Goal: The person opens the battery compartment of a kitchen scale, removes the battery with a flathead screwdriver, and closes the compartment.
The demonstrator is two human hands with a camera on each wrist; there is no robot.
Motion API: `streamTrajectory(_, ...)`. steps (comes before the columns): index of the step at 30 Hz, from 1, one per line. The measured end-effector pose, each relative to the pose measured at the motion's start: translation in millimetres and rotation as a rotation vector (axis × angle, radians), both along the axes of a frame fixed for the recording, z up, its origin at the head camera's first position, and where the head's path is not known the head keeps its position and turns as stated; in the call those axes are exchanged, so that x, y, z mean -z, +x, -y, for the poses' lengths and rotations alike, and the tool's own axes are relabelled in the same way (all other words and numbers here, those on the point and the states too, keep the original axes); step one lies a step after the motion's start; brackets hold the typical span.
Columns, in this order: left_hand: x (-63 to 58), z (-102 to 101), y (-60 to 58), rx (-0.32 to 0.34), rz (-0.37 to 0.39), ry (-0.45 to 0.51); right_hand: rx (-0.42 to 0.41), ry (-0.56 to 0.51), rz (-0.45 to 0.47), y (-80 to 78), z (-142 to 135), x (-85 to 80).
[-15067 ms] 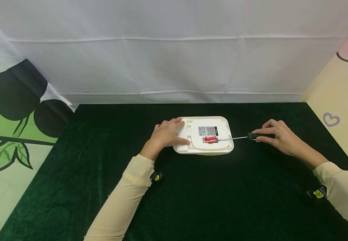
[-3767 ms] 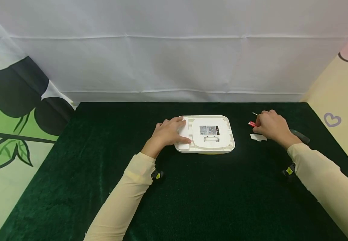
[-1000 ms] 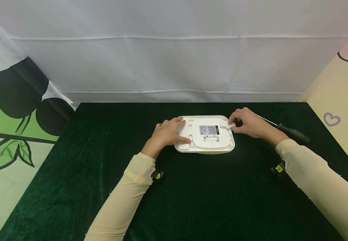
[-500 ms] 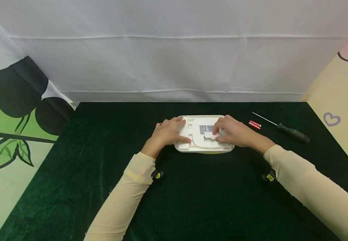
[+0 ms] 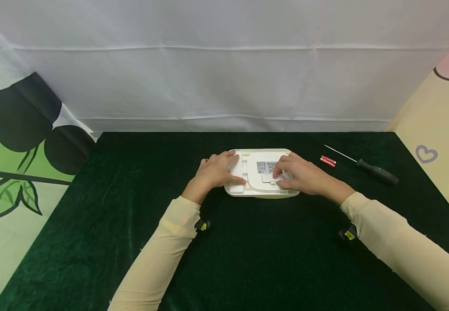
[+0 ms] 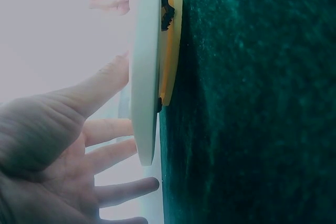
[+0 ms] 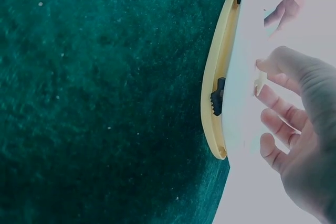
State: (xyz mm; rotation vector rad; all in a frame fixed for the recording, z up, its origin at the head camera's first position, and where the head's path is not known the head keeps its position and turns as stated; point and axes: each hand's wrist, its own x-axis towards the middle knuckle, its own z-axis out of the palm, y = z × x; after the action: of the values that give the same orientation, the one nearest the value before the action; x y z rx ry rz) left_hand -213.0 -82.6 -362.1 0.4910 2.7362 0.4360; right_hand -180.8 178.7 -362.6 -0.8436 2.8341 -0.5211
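A flat white rounded device lies underside up on a dark green cloth, with a printed label and a battery compartment. My left hand rests on its left end, thumb and fingers spread over a raised white strip. In the left wrist view the fingers of that left hand are fairly straight. My right hand pinches a small white battery cover over the compartment, just below the label. In the right wrist view the thumb and index finger of my right hand meet at this piece; the other fingers are bent.
Two red batteries lie side by side to the right of the device. Beyond them a screwdriver with a dark handle lies slantwise. A yellow base part with a black foot is under the device. A white cloth hangs behind the table.
The right hand left the batteries on the cloth and brought the battery cover leftward to the compartment, where it now lies flatter. The screwdriver was put down earlier. The left hand stayed put.
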Motion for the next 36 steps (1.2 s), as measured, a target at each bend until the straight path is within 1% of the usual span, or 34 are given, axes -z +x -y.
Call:
streamTrajectory(10, 1.4, -0.9, -0.3, -0.002, -0.002, 0.006, 0.022, -0.016, -0.004, 1.1, 0.2, 3.1)
streamTrajectory(17, 1.4, -1.1, 0.3, 0.003, -0.003, 0.011, 0.039, -0.024, -0.037, 3.7, 4.3, 5.8)
streamTrajectory(25, 0.8, 0.0, -0.2, 0.006, -0.002, 0.003, 0.012, -0.035, -0.066, 4.2, 4.8, 5.2)
streamTrajectory(30, 0.6, -0.3, 0.1, 0.007, 0.003, -0.001, -0.003, -0.029, -0.101, 2.0, 3.0, 3.1)
streamTrajectory(32, 0.7, -0.4, 0.2, 0.007, 0.003, -0.001, 0.021, -0.008, -0.113, 0.1, 2.4, 1.9)
streamTrajectory(36, 0.8, -0.6, -0.2, 0.006, -0.001, -0.001, 0.116, 0.077, -0.100, -5.1, 0.8, -1.8)
